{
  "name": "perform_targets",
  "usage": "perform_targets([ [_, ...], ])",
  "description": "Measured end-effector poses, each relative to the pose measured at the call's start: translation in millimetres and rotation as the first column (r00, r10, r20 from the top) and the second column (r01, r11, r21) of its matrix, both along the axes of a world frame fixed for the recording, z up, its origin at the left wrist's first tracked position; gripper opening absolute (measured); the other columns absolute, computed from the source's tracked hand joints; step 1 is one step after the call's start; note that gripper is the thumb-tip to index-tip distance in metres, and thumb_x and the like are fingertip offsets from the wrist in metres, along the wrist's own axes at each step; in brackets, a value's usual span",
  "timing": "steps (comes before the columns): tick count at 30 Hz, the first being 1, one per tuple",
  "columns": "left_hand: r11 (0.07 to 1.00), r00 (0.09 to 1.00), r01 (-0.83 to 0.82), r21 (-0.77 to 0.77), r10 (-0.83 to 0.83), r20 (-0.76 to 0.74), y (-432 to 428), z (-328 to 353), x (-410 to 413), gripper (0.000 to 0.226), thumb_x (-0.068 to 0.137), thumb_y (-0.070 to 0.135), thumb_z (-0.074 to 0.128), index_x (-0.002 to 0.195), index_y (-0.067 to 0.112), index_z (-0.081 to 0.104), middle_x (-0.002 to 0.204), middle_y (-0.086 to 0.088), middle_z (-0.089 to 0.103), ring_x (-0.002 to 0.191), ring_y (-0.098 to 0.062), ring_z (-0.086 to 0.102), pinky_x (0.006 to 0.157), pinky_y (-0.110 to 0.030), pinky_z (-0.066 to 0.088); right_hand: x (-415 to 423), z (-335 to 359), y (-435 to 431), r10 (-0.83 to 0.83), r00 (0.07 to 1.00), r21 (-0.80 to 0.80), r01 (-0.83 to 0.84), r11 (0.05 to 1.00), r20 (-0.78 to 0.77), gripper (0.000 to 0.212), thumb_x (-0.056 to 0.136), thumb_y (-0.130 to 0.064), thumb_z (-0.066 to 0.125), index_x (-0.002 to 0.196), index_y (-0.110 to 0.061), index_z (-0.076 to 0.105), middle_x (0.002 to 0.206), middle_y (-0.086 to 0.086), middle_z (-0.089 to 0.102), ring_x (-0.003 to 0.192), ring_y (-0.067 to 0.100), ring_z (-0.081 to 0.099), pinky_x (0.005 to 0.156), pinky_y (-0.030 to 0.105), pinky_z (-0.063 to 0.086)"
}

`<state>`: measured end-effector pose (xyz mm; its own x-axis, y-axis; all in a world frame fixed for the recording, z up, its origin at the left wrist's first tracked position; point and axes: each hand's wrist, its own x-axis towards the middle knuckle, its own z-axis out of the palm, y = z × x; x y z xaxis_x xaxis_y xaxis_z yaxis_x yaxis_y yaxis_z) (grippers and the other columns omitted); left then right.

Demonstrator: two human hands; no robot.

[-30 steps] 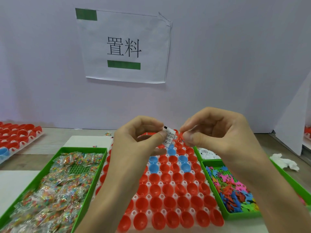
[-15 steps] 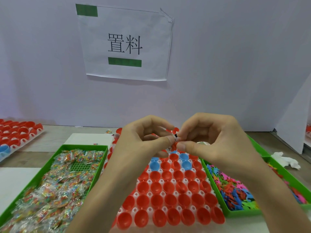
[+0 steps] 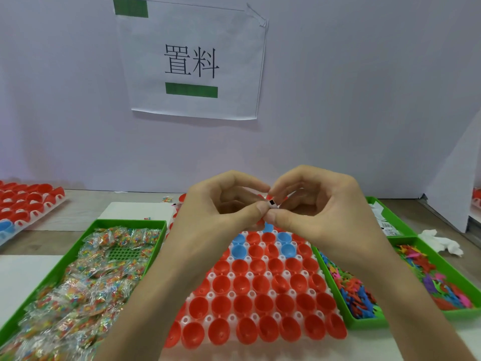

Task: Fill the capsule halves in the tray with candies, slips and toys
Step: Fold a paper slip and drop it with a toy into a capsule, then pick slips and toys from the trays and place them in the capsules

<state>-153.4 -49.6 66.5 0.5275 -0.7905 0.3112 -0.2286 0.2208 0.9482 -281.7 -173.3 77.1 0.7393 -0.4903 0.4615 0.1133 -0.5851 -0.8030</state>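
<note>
- The small white printed paper slip (image 3: 272, 203), spread flat a second ago, is now folded tiny.
- The left hand (image 3: 221, 204) and right hand (image 3: 320, 204) both pinch it, thumbs now meeting, above the far end of the white plastic tray (image 3: 209, 276) of red and blue capsule halves (image 3: 246, 306).

The white tray (image 3: 207, 276) lies at the counter's near middle, its wells holding open-side-up capsule halves (image 3: 263, 303), mostly red, a few blue ones (image 3: 238, 250) toward the far end. Above that end a small white slip (image 3: 272, 203) with a black mark sits in the grip of the left hand (image 3: 216, 204) and the right hand (image 3: 320, 204). Clear-packeted candies (image 3: 78, 290) lie left of the tray and bright toys (image 3: 348, 290) right of it.
</note>
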Motion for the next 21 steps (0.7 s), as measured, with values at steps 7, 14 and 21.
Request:
perform_targets([
  [7, 0.997, 0.991, -0.075, 0.000, 0.074, 0.112, 4.8, 3.6, 10.1, 0.029, 0.074, 0.003, 0.084, 0.092, 0.025, 0.075, 0.089, 0.004, 0.077, 0.081, -0.013, 0.076, 0.070, -0.018, 0.058, 5.5, -7.9, -2.3, -0.012, 1.000, 0.037, 0.013, 0.999, -0.021, 0.012, 0.080, -0.020, 0.082, 0.086, -0.026, 0.074, 0.084, -0.010, 0.077, 0.082, 0.008, 0.074, 0.077, 0.026, 0.060],
  [14, 0.995, 0.995, -0.095, -0.019, 0.095, 0.038, 12.9, 5.3, 22.5, 0.027, 0.075, 0.005, 0.083, 0.093, 0.023, 0.074, 0.081, -0.002, 0.078, 0.079, -0.019, 0.077, 0.071, -0.028, 0.062, 18.7, -15.1, 9.3, 0.004, 0.997, 0.088, -0.010, 0.996, 0.077, 0.009, 0.078, -0.021, 0.081, 0.082, -0.023, 0.074, 0.081, -0.009, 0.076, 0.080, 0.008, 0.074, 0.071, 0.015, 0.056],
  [21, 0.959, 0.955, -0.283, -0.031, 0.285, 0.081, 26.3, 3.3, 43.4, 0.019, 0.083, 0.007, 0.078, 0.089, 0.024, 0.073, 0.087, 0.010, 0.079, 0.085, -0.006, 0.075, 0.072, -0.016, 0.058, 59.4, -19.5, 8.5, -0.051, 0.999, 0.081, 0.052, 0.995, -0.006, 0.009, 0.080, -0.019, 0.083, 0.079, -0.025, 0.076, 0.077, -0.008, 0.076, 0.075, 0.007, 0.073, 0.071, 0.020, 0.058],
])
